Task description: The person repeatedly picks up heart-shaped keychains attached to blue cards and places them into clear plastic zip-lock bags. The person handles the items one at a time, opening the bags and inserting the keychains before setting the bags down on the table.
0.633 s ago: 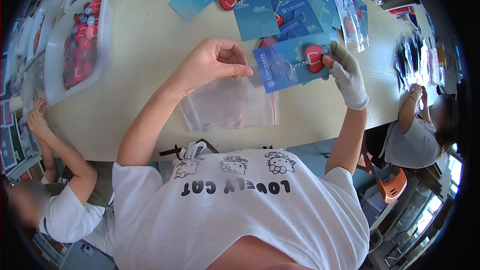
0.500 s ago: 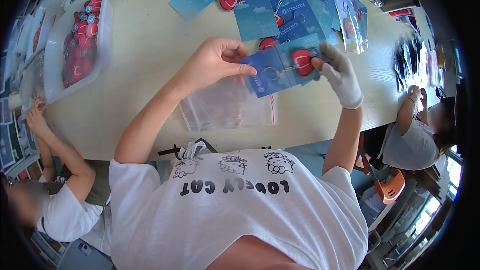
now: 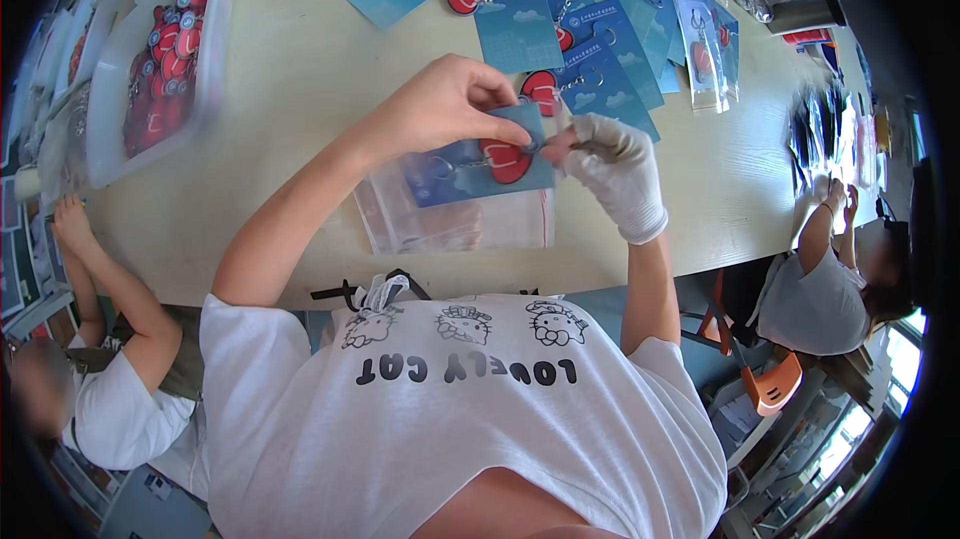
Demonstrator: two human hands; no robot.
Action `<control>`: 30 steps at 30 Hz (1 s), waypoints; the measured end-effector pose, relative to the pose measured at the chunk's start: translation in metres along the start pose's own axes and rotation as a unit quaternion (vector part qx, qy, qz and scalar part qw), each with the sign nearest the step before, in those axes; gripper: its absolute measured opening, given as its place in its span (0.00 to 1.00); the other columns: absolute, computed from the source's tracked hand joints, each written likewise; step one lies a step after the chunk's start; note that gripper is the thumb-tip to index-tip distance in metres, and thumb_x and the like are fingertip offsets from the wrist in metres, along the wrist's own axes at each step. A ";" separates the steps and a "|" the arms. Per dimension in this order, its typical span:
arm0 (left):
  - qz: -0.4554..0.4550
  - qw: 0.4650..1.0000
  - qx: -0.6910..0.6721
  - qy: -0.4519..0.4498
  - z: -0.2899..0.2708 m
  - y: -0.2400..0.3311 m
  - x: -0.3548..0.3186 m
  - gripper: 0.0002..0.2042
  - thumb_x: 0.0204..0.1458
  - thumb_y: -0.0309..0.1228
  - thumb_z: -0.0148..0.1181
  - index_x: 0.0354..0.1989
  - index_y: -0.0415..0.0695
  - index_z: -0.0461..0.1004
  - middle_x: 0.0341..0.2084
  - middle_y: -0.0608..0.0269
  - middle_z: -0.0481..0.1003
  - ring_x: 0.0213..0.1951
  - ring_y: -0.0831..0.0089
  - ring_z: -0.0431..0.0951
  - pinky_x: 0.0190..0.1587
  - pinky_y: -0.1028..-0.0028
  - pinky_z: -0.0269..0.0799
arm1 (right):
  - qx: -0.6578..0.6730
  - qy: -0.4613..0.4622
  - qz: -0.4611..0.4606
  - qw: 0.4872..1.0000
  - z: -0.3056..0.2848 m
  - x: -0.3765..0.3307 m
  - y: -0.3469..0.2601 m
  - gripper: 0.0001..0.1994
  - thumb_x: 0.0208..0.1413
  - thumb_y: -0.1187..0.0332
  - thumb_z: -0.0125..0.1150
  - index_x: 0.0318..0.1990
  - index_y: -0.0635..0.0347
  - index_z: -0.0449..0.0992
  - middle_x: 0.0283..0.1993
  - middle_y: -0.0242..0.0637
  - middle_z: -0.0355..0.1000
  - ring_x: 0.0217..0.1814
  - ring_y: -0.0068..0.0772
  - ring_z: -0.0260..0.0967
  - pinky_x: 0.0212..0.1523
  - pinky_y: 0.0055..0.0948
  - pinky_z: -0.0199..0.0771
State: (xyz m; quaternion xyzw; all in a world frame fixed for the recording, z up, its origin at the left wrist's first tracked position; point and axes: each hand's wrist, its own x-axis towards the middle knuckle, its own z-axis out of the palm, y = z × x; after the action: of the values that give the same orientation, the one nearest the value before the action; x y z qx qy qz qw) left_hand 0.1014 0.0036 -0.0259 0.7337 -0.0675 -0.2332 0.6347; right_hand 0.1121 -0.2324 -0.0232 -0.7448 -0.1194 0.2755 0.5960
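Left hand [image 3: 450, 104], bare, pinching in upper middle of frame, thumb [image 3: 505, 129] pointing right; left forearm [image 3: 295, 194] slanting up from left. Right hand [image 3: 610, 169], pale-gloved, bending fingers above and right of centre; right forearm [image 3: 649, 284] standing almost upright below.

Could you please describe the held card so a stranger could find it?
On the pale table, find the clear plastic bags in front of the person's white shirt. Over them, the bare left hand pinches a blue card with a red charm on it. Similar blue cards lie on the table beyond; this one is in hand.
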 end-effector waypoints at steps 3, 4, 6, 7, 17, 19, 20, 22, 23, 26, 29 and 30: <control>0.015 0.997 0.064 -0.031 0.006 0.004 0.006 0.09 0.44 0.26 0.68 0.29 0.36 0.74 0.23 0.70 0.75 0.29 0.85 0.72 0.35 0.82 0.67 | -0.052 -0.028 -0.032 0.998 0.007 -0.001 -0.001 0.05 0.47 0.83 0.56 0.32 0.69 0.76 0.37 0.37 0.75 0.33 0.18 0.71 0.34 0.19 0.72; 0.015 0.998 0.045 -0.032 0.007 0.005 0.007 0.09 0.44 0.26 0.69 0.29 0.35 0.74 0.23 0.70 0.75 0.29 0.85 0.72 0.35 0.82 0.67 | -0.062 -0.035 -0.045 0.996 0.000 -0.002 0.009 0.06 0.49 0.80 0.58 0.36 0.68 0.76 0.39 0.37 0.74 0.33 0.19 0.70 0.37 0.20 0.70; 0.007 0.997 0.053 -0.055 0.006 0.007 0.005 0.11 0.43 0.27 0.69 0.30 0.35 0.74 0.22 0.69 0.74 0.28 0.84 0.71 0.34 0.81 0.67 | -0.005 0.000 -0.072 0.997 -0.012 -0.004 0.012 0.09 0.49 0.80 0.60 0.39 0.68 0.75 0.38 0.36 0.74 0.34 0.20 0.70 0.38 0.21 0.70; 0.014 0.997 0.070 -0.043 0.006 0.010 0.006 0.11 0.43 0.27 0.69 0.31 0.35 0.74 0.22 0.68 0.74 0.28 0.84 0.71 0.34 0.80 0.67 | 0.024 0.019 -0.087 0.996 -0.013 -0.005 0.009 0.11 0.49 0.79 0.61 0.41 0.68 0.75 0.38 0.36 0.74 0.34 0.21 0.70 0.38 0.21 0.69; 0.345 0.839 0.327 0.265 -0.054 0.031 0.084 0.11 0.53 0.29 0.59 0.44 0.42 0.73 0.36 0.58 0.77 0.34 0.68 0.77 0.39 0.72 0.71 | 0.091 0.356 -0.125 0.922 -0.107 -0.017 0.035 0.10 0.56 0.75 0.54 0.45 0.68 0.73 0.33 0.34 0.73 0.29 0.19 0.67 0.29 0.18 0.66; 0.228 0.849 0.397 0.264 -0.091 0.012 0.116 0.12 0.54 0.31 0.58 0.44 0.41 0.74 0.34 0.55 0.78 0.32 0.66 0.78 0.37 0.70 0.72 | 0.069 0.405 -0.113 0.905 -0.131 -0.005 0.036 0.13 0.57 0.72 0.55 0.47 0.68 0.72 0.35 0.37 0.73 0.32 0.23 0.70 0.32 0.20 0.68; 0.184 0.858 0.426 0.222 -0.106 0.001 0.129 0.12 0.53 0.33 0.59 0.43 0.41 0.75 0.34 0.56 0.77 0.34 0.66 0.77 0.39 0.71 0.71 | 0.016 0.413 -0.091 0.906 -0.135 0.005 0.035 0.14 0.57 0.70 0.56 0.48 0.68 0.72 0.35 0.38 0.74 0.33 0.27 0.71 0.34 0.23 0.70; 0.211 0.841 0.465 0.181 -0.108 -0.016 0.144 0.12 0.53 0.34 0.59 0.42 0.42 0.75 0.33 0.57 0.77 0.35 0.66 0.75 0.41 0.73 0.69 | -0.252 0.459 0.020 0.852 -0.151 0.008 0.046 0.23 0.51 0.64 0.63 0.52 0.66 0.69 0.42 0.47 0.73 0.45 0.47 0.71 0.46 0.36 0.71; 0.225 0.830 0.484 0.161 -0.112 -0.018 0.150 0.11 0.53 0.35 0.59 0.42 0.43 0.76 0.32 0.58 0.77 0.36 0.66 0.75 0.41 0.74 0.69 | -0.335 0.501 -0.029 0.797 -0.155 0.007 0.055 0.25 0.50 0.63 0.65 0.53 0.65 0.68 0.45 0.48 0.71 0.48 0.49 0.69 0.49 0.38 0.69; 0.156 0.899 0.408 0.013 -0.117 -0.016 0.151 0.13 0.52 0.40 0.60 0.37 0.43 0.76 0.29 0.63 0.77 0.30 0.72 0.75 0.38 0.72 0.69 | -0.474 0.517 -0.134 0.700 -0.092 0.010 0.031 0.32 0.45 0.63 0.69 0.58 0.62 0.63 0.55 0.52 0.63 0.57 0.53 0.61 0.55 0.43 0.64; 0.145 0.955 0.259 -0.012 -0.121 -0.011 0.141 0.13 0.54 0.41 0.58 0.35 0.42 0.73 0.22 0.67 0.72 0.27 0.80 0.69 0.32 0.76 0.64 | -0.414 0.428 -0.204 0.777 -0.034 0.015 -0.007 0.24 0.45 0.70 0.67 0.52 0.56 0.69 0.51 0.44 0.67 0.55 0.48 0.62 0.53 0.41 0.65; 0.087 0.956 0.278 -0.010 -0.114 0.012 0.130 0.11 0.59 0.38 0.53 0.35 0.42 0.67 0.22 0.75 0.66 0.27 0.84 0.63 0.30 0.80 0.59 | -0.380 0.394 -0.216 0.808 -0.022 0.015 -0.013 0.22 0.45 0.71 0.67 0.50 0.56 0.70 0.50 0.43 0.68 0.54 0.47 0.63 0.53 0.40 0.65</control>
State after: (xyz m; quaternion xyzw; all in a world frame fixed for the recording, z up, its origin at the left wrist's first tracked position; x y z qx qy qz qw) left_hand 0.2667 0.0525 -0.0376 0.8701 -0.2001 -0.1566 0.4224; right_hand 0.1383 -0.2402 -0.0121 -0.9114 -0.1269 -0.2451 0.3054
